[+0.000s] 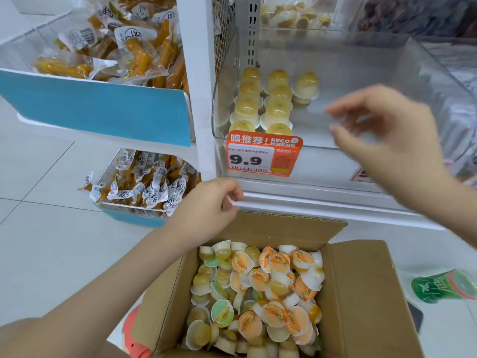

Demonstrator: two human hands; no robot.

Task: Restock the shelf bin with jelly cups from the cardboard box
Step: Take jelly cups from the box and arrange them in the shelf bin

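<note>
The clear shelf bin (402,55) holds yellow jelly cups (277,98) lined up dome-up in rows along its left side, and its right part is bare. Below it, the open cardboard box (361,293) is full of loose jelly cups (268,293) with orange and green lids. My right hand (387,140) hovers, blurred, in front of the bin's open front. Its fingers and thumb are loosely curved and slightly apart, with nothing visible between them. My left hand (211,202) is above the box's far-left corner, its fingertips curled on the white shelf edge (296,202).
An orange price tag (263,156) reading 9.9 hangs on the bin's front. To the left, blue-fronted bins (103,109) hold packaged snacks. A green bottle (444,286) lies on the tiled floor right of the box. Another clear bin adjoins on the right.
</note>
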